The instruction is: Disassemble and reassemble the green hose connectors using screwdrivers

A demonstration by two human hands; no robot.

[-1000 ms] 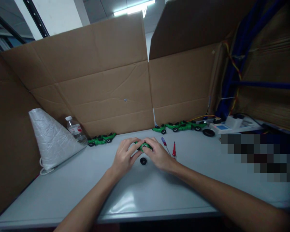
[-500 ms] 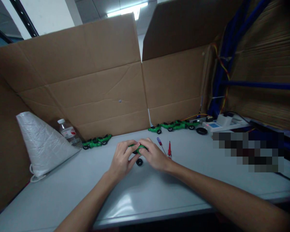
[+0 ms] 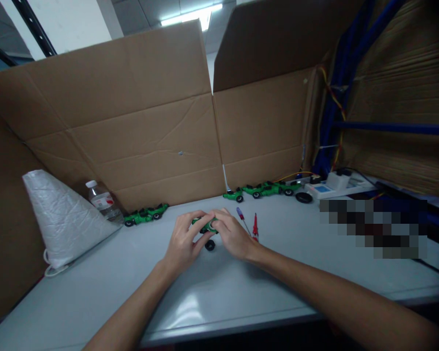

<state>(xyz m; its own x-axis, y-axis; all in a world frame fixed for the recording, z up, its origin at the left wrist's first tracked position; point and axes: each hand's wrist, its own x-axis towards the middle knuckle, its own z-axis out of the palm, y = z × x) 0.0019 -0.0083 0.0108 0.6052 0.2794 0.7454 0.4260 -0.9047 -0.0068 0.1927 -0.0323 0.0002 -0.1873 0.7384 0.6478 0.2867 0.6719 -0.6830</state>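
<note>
Between my two hands, above the middle of the table, is a green toy car (image 3: pixel 204 225), partly covered by my fingers. My left hand (image 3: pixel 186 236) is closed around its left side. The fingers of my right hand (image 3: pixel 231 233) are closed on its right end. Just below the car, a small black wheel (image 3: pixel 209 245) rests on the white table (image 3: pixel 241 292). To the right of my right hand lie a screwdriver (image 3: pixel 243 218) with a blue and red handle and a red pointed tool (image 3: pixel 255 227), whose kind I cannot make out.
More green toy cars (image 3: pixel 146 214) stand at the back left, and another row of green cars (image 3: pixel 267 189) at the back right. A black ring (image 3: pixel 304 197) lies near a white power strip (image 3: pixel 336 186). At left are a silvery bag (image 3: pixel 69 224) and a water bottle (image 3: pixel 103 202). Cardboard walls (image 3: pixel 142 136) enclose the table.
The green toy car has turned slightly in my hands, and my right thumb and fingers have shifted on its right end. The things on the table lie as before.
</note>
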